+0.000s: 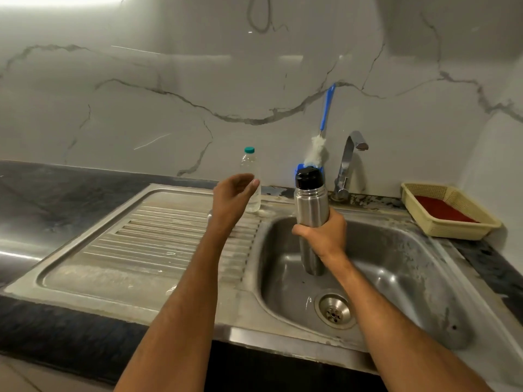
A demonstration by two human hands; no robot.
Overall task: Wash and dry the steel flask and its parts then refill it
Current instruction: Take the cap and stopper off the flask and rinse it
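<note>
The steel flask (311, 206) stands upright over the sink basin (396, 267), a black stopper (308, 178) on its top. My right hand (322, 236) grips the flask around its middle. My left hand (233, 198) hovers above the drainboard (147, 239) with fingers apart and nothing in it, just in front of a clear plastic bottle (250, 179) with a teal cap. That bottle stands at the back edge of the drainboard and looks full of clear liquid.
A blue-handled bottle brush (322, 137) leans on the marble wall behind the flask. The tap (349, 162) rises at the sink's back right. A beige basket (450, 215) holding something red sits on the right counter. The drain (334, 309) lies at the basin's front.
</note>
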